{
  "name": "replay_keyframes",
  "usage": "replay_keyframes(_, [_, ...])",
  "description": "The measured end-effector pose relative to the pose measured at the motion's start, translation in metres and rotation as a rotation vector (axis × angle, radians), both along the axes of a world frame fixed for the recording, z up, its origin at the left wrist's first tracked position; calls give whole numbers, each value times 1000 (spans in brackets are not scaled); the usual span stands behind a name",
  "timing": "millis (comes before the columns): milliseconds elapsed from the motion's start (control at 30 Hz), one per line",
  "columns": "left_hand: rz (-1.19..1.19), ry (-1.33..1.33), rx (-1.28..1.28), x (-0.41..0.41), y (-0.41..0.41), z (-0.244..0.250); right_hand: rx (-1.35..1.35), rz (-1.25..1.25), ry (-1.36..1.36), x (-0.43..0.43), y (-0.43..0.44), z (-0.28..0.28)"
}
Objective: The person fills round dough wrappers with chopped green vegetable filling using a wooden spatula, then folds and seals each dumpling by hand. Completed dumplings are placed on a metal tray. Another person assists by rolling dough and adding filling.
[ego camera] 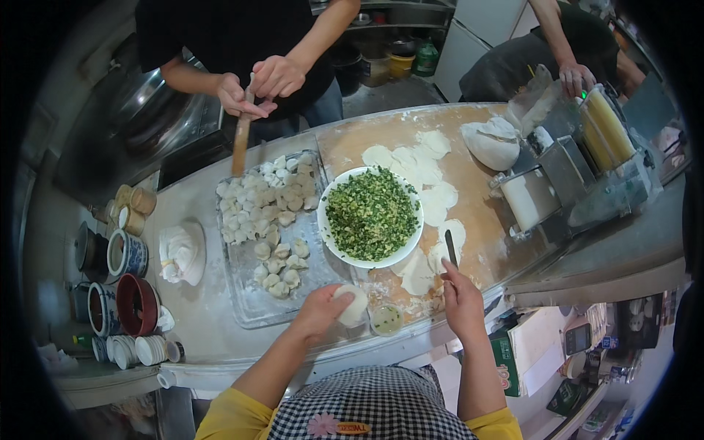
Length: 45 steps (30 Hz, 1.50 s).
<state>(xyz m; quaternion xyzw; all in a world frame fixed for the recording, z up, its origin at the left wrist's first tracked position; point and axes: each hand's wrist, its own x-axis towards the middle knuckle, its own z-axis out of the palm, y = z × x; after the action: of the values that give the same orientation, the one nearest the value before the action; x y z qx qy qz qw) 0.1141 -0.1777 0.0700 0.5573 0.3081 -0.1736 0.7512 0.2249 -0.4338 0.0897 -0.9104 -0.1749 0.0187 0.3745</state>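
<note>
My left hand [323,309] holds a round dough wrapper [353,306] at the table's near edge. In my right hand [463,302] is a thin, dark flat stick or spatula [451,248], its tip over floured dough wrappers [415,273]. Ahead of both hands stands a white bowl [369,264] full of chopped green filling [371,214]. Between my hands sits a small cup [386,320] of pale liquid with green bits. To the left, a metal tray [242,291] carries many wrapped dumplings [280,267], packed closely at its far side.
Across the table a person's hands [264,91] hold a wooden stick [240,146] over the tray. At right are a roller dough machine [531,198], a white cloth bundle [492,143] and another person's hand [576,77]. Jars and stacked bowls [127,253] line the left.
</note>
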Motion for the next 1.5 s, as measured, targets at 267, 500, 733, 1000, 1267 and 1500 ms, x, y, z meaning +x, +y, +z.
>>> replay_keyframes(267, [399,-32,-241,4,28,-53,-38,251,-106,-2,69,23])
replay_keyframes(500, [468,-63,-299,38,30,-45,-316,328,-127,2,100,-7])
replay_keyframes(733, [543,-148,-529,60,25,-34,-307,415,-50,13,115,-8])
replay_keyframes(1000, [600,-216,-716,65,20,-5,-225,424,-11,-29,114,4])
replay_keyframes(1267, [687,-202,-634,60,13,-2,-203,371,105,-24,95,-7])
replay_keyframes(1500, [666,-223,-587,57,12,3,-229,498,170,-33,107,3])
